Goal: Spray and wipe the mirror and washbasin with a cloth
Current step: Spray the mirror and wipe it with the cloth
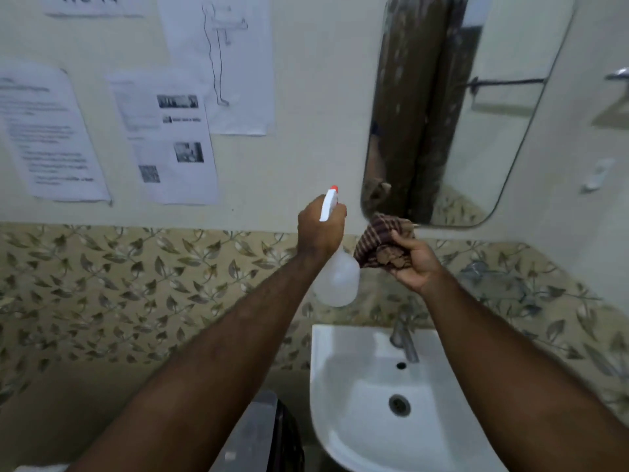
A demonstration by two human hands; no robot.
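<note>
Up near the mirror's (pixel 476 107) lower left corner, the left hand (pixel 318 229) has its fingers wrapped round the neck of the spray bottle (pixel 337 277), nozzle raised toward the wall just left of the glass. The right hand (pixel 413 264) has its fingers closed on a bunched checked cloth (pixel 381 243), held just beside the bottle below the mirror's bottom edge. Aimed as it is, the spray would likely wet the wall or the papers (pixel 170 144) pinned to the left. The washbasin (pixel 340 386) sits directly below, its tap (pixel 403 338) under the hands; open room lies rightward across the glass.
</note>
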